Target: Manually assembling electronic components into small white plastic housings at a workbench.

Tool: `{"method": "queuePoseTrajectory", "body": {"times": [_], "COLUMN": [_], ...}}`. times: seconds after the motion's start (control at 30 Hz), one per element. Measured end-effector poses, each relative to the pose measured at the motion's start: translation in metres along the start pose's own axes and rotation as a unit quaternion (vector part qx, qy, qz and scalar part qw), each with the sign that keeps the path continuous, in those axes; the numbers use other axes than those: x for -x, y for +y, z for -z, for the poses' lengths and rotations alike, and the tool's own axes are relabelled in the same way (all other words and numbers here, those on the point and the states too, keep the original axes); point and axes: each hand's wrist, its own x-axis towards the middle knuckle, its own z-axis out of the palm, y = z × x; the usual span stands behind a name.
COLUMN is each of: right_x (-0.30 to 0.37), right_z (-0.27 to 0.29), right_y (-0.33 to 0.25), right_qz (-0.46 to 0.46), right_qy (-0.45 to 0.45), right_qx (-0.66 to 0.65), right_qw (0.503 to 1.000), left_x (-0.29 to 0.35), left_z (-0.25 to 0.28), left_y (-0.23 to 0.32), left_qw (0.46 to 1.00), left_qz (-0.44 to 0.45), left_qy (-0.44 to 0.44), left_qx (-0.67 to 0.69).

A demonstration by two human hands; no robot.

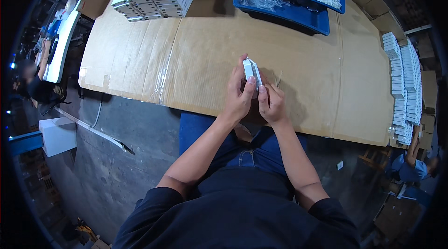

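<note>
Left grip (239, 98) and right grip (274, 105), fingers closed, hold one small white object (248, 69); cardboard (205, 62) lies below.

Both forearms reach up from below and converge ahead of the torso, bare skin showing along their length, elbows bent and set well apart. The left forearm (198, 153) slants toward the right, the right forearm (298, 158) toward the left. The left hand (238, 100) sits slightly higher, its fingers stretched forward and its thumb (249, 86) laid across in front of them. The right hand (274, 105) curls more tightly, its thumb (262, 96) pointing forward just beside the left one. Both hands are closed in a light grip, wrists nearly straight.
</note>
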Motion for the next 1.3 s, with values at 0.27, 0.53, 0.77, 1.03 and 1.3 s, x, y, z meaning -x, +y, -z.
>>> {"method": "queuePoseTrajectory", "body": {"times": [0.27,0.53,0.77,1.03,1.3], "right_x": [-0.007,-0.022,-0.013,-0.003,0.005], "right_z": [0.007,0.024,0.001,-0.013,-0.019], "right_y": [-0.021,-0.056,-0.074,-0.083,-0.088], "right_qz": [-0.208,-0.396,-0.338,-0.319,-0.281], "right_qy": [0.028,0.000,0.051,0.040,0.037], "right_qx": [-0.240,-0.359,-0.393,-0.405,-0.286], "right_qw": [0.948,0.845,0.854,0.856,0.915], "left_x": [0.001,0.003,0.010,0.007,0.011], "left_z": [0.001,-0.002,-0.006,0.002,0.000], "left_y": [0.011,0.024,0.026,0.033,0.034], "left_qw": [0.997,0.987,0.994,0.959,0.973], "left_qz": [-0.075,-0.135,-0.088,-0.228,-0.176], "left_qy": [-0.007,-0.080,-0.019,0.035,0.071], "left_qx": [-0.024,-0.037,-0.064,-0.166,-0.133]}}
